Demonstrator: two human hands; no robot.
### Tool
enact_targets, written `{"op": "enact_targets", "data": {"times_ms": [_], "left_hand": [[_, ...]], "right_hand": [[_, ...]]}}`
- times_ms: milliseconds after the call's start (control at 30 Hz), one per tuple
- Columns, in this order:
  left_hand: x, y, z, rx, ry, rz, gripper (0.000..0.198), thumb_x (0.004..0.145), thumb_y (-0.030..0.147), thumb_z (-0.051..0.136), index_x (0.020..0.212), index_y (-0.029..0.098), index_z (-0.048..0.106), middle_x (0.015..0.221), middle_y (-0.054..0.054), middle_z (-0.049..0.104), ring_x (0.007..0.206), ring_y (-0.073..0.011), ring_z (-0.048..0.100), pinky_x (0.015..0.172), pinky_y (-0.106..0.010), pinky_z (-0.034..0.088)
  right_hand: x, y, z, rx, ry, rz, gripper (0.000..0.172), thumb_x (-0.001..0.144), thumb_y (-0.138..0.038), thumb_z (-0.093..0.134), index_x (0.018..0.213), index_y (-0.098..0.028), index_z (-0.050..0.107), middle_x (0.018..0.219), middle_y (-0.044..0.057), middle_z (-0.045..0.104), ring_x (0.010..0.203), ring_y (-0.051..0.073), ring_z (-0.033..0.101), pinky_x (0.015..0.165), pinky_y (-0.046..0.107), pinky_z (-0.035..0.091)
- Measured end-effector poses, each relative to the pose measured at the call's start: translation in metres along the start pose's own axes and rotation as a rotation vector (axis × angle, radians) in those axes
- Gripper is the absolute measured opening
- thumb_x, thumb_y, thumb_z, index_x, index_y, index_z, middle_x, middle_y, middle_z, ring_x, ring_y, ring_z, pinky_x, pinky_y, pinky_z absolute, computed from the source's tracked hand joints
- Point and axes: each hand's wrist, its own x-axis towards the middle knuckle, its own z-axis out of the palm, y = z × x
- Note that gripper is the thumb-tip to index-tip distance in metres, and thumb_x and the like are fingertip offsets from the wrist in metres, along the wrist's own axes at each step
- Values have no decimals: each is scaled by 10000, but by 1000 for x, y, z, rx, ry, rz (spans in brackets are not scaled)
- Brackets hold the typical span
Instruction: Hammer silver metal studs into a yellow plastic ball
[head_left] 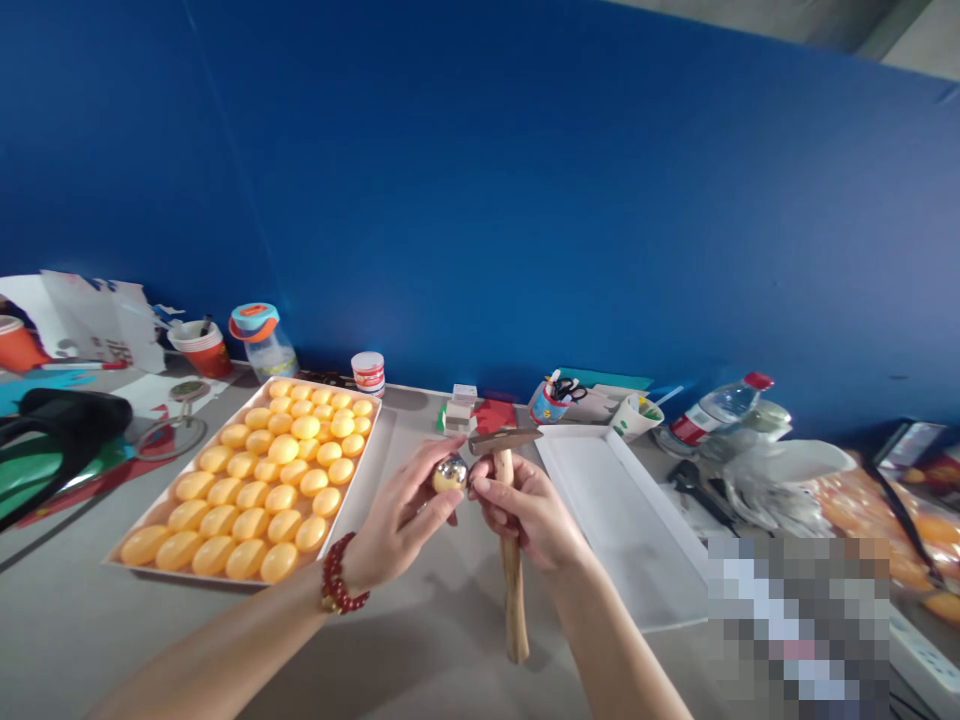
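My left hand (pixel 399 525), with a red bead bracelet on the wrist, has its fingers and thumb around a shiny metallic ball (pixel 449 473). The ball's surface reflects gold and silver tones. Close beside it, my right hand (pixel 529 508) grips a hammer (pixel 514 605) high on the wooden handle, just under the dark metal head. The hammer stands nearly upright, handle end down. Its head's left end is near the ball, and I cannot tell whether they touch. Left of my hands, a shallow tray (pixel 377 425) holds rows of orange balls (pixel 251 524).
A long white tray (pixel 637 540) lies to the right. Along the blue wall (pixel 480 200) stand a jar (pixel 368 374), small boxes (pixel 457 412), a pen cup (pixel 549 402) and a plastic bottle (pixel 712 415). Plastic bags (pixel 780 480) crowd the far right; paper cups (pixel 201 348) stand at left.
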Motion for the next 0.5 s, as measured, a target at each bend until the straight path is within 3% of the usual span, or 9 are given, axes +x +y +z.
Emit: {"op": "enact_targets", "data": {"times_ms": [200,367,500], "left_hand": [[0,-2,1,-32,-54,4,304,911,260,535,1212,216,548,1096,-98,572,799,-189,596,700,-324,539],[-1,-9,0,-64,-23,2,282,933,279,498,1204,211,534,908,-62,605,724,-168,568,688,-299,492],[-2,-10,-1,-47,-53,5,318,926,270,515,1239,218,526,938,-65,598,734,-169,580,712,-304,500]], "right_hand": [[-1,2,2,2,6,22,255,723,-342,788,788,-155,626,683,11,622,408,32,357,349,168,174],[-3,2,5,7,12,28,263,692,-338,811,748,-155,631,506,-68,457,381,35,312,353,175,172],[-5,0,9,6,-28,31,271,701,-358,802,743,-158,624,515,-51,492,388,39,329,364,180,173]]}}
